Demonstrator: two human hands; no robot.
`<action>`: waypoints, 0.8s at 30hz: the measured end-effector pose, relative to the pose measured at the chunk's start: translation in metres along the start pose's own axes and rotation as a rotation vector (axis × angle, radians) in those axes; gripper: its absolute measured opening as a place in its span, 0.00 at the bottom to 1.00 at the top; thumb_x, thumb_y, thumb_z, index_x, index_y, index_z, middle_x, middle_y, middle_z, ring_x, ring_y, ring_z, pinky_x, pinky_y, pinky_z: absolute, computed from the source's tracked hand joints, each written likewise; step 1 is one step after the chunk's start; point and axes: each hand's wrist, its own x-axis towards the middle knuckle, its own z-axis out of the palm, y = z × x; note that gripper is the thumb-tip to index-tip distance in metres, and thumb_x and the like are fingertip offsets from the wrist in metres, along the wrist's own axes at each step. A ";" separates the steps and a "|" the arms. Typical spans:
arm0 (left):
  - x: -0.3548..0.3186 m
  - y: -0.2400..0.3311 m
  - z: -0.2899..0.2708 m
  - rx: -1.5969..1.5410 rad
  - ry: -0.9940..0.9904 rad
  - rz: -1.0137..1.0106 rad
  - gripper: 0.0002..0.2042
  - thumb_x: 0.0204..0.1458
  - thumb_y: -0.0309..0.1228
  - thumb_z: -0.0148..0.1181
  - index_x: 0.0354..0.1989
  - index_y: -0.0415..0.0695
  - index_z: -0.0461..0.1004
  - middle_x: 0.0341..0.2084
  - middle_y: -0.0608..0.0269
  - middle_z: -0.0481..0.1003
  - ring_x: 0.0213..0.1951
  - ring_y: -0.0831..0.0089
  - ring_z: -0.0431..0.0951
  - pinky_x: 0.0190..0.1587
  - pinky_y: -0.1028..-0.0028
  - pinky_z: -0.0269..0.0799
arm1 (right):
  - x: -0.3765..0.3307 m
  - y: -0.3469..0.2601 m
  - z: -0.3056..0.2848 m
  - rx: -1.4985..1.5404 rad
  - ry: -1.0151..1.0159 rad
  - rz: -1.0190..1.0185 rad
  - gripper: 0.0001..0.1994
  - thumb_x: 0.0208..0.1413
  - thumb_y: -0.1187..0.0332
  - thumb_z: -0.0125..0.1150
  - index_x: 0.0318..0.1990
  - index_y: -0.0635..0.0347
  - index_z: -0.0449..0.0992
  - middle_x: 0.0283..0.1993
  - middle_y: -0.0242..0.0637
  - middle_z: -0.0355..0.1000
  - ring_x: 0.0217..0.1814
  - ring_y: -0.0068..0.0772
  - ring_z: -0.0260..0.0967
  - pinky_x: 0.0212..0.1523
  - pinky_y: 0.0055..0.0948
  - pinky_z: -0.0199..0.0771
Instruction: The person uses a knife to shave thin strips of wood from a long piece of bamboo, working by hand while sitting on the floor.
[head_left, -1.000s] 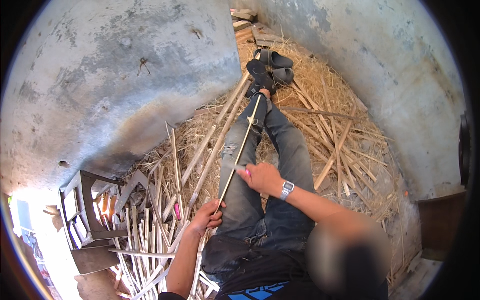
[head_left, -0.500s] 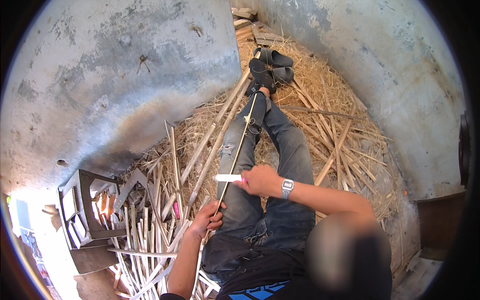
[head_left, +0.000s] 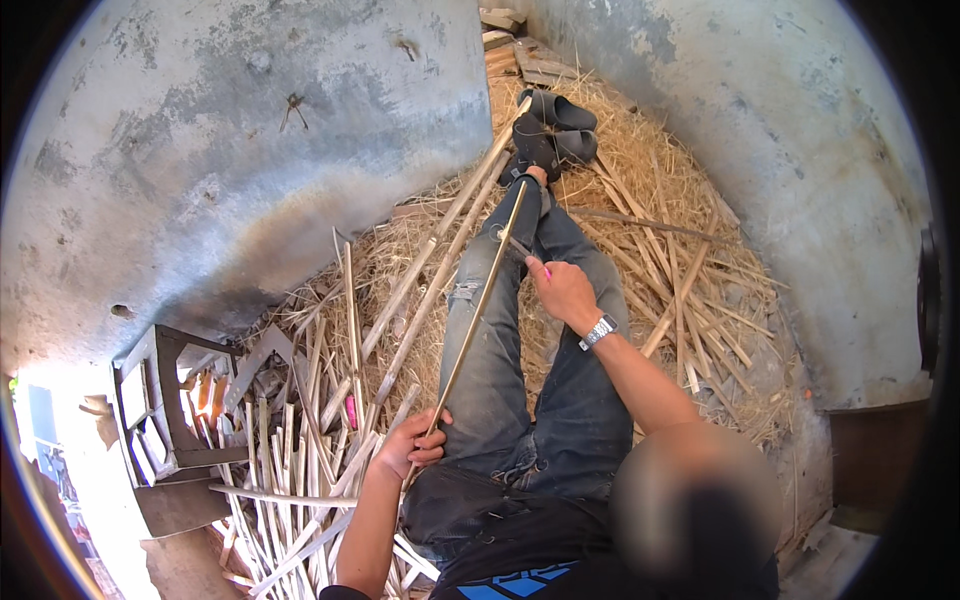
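Observation:
A long thin wooden strip (head_left: 476,313) runs lengthwise over my outstretched left leg. My left hand (head_left: 408,442) is closed around its near end, beside my hip. My right hand (head_left: 565,296) grips a knife (head_left: 519,248) by its pink handle, above the space between my shins. The blade points to the upper left, its tip close to the strip's far part. Whether blade and strip touch, I cannot tell. A small pale curl (head_left: 500,232) shows beside the strip near the blade.
Several split wooden strips (head_left: 285,465) lie piled on my left by a dark metal frame (head_left: 170,405). Straw and shavings (head_left: 630,130) surround my jeans-clad legs (head_left: 480,365) and dark sandals (head_left: 555,112). Longer sticks (head_left: 665,270) lie right. Worn grey walls (head_left: 330,120) stand on both sides.
My right hand has moved away from my body along the strip with the knife, and the blade now points away instead of across it. My left hand keeps its hold.

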 end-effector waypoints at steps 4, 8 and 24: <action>0.006 0.005 0.004 -0.113 -0.093 -0.050 0.14 0.75 0.40 0.41 0.54 0.44 0.69 0.14 0.79 0.54 0.11 0.88 0.54 0.15 0.80 0.50 | -0.002 0.002 0.007 0.117 0.083 0.063 0.35 0.72 0.43 0.45 0.23 0.67 0.76 0.27 0.62 0.76 0.34 0.70 0.75 0.37 0.61 0.70; 0.014 0.006 -0.002 -0.215 -0.171 -0.086 0.14 0.76 0.40 0.40 0.54 0.43 0.68 0.13 0.79 0.54 0.10 0.87 0.54 0.14 0.81 0.50 | -0.003 0.002 0.016 0.154 0.123 0.088 0.35 0.72 0.43 0.44 0.22 0.66 0.75 0.27 0.63 0.75 0.34 0.70 0.74 0.37 0.61 0.69; 0.026 0.005 -0.009 -0.349 -0.165 -0.186 0.16 0.77 0.42 0.36 0.56 0.45 0.66 0.15 0.79 0.55 0.11 0.88 0.54 0.13 0.83 0.53 | -0.088 -0.051 0.023 -0.213 -0.307 -0.318 0.33 0.70 0.41 0.46 0.30 0.62 0.83 0.25 0.53 0.78 0.31 0.59 0.80 0.33 0.53 0.79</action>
